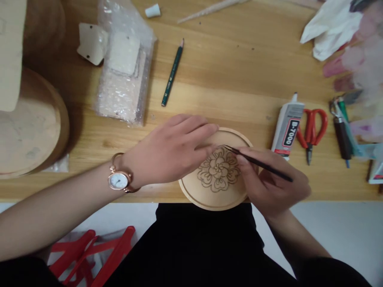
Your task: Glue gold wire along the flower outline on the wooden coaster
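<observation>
A round wooden disc (191, 187) with a grooved rim lies at the table's front edge. On its face is a flower pattern (218, 169) of dark curved lines; whether drawn or raised, I cannot tell. My left hand (176, 145), with a watch (119, 180) at the wrist, rests over the disc's upper left, fingers stretched out and thumb apart from them. My right hand (269, 179) grips dark, fine-pointed tweezers (260, 162) at the disc's right side. Their tips are at the flower's top edge, close to my left thumb. Anything between the tips is too small to make out.
Right of the disc are a B-7000 glue tube (287, 129) and red-handled pliers (311, 129). A dark green pencil (172, 73) and a bubble-wrap packet (122, 79) lie further back. Larger round wooden pieces (32, 123) stand at left; white tissue (332, 28) lies at back right.
</observation>
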`<control>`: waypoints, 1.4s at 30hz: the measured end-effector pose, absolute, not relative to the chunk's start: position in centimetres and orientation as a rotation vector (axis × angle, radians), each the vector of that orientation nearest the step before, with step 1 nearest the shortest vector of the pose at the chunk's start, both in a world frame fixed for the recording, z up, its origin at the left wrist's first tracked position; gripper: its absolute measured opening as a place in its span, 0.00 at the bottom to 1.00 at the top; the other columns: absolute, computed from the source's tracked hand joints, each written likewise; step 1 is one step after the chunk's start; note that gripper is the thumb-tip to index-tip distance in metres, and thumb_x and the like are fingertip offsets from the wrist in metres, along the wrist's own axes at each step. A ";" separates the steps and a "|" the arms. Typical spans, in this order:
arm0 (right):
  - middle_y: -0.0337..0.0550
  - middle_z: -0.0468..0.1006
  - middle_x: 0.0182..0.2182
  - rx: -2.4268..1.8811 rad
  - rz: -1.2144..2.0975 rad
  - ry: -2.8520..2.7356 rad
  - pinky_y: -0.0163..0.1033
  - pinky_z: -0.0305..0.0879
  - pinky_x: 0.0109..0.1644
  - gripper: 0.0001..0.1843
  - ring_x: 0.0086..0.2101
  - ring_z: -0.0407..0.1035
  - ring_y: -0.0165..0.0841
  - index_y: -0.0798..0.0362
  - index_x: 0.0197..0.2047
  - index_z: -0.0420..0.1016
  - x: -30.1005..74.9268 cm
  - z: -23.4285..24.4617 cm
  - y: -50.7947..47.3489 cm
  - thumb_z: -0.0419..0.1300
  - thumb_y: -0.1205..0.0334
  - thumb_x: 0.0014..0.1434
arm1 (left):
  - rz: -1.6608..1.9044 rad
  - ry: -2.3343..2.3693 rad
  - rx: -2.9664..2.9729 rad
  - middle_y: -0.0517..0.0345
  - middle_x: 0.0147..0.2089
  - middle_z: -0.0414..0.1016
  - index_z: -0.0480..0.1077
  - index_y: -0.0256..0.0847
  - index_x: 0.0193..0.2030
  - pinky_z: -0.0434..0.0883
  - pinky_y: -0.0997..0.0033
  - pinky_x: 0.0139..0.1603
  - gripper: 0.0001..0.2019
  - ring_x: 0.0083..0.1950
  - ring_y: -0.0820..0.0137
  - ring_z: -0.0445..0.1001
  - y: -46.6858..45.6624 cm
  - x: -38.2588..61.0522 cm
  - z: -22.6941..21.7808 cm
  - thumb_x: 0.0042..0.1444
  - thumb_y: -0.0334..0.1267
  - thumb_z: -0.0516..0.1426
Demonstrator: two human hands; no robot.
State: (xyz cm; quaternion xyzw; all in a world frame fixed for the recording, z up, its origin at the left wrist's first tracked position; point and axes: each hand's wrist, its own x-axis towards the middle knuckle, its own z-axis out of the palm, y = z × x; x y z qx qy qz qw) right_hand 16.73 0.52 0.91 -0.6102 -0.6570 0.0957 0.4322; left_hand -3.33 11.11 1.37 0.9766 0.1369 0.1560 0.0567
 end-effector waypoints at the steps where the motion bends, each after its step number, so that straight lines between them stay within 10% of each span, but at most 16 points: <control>1: 0.37 0.83 0.35 -1.514 0.241 -1.640 0.38 0.76 0.41 0.22 0.35 0.77 0.31 0.48 0.44 0.79 16.7 0.9 0.5 0.67 0.77 0.47 | 0.480 0.414 2.965 0.50 0.57 0.71 0.74 0.39 0.43 0.72 0.59 0.51 0.12 0.55 0.61 0.70 11.1 -3.3 1.4 0.66 0.39 0.50; 42: 0.40 0.83 0.34 -1.523 0.278 -1.649 0.37 0.76 0.41 0.11 0.34 0.78 0.31 0.51 0.38 0.78 16.5 1.3 0.9 0.65 0.72 0.52 | 0.462 0.449 2.937 0.49 0.57 0.72 0.76 0.41 0.45 0.71 0.60 0.51 0.14 0.53 0.60 0.71 10.9 -3.3 1.3 0.66 0.38 0.49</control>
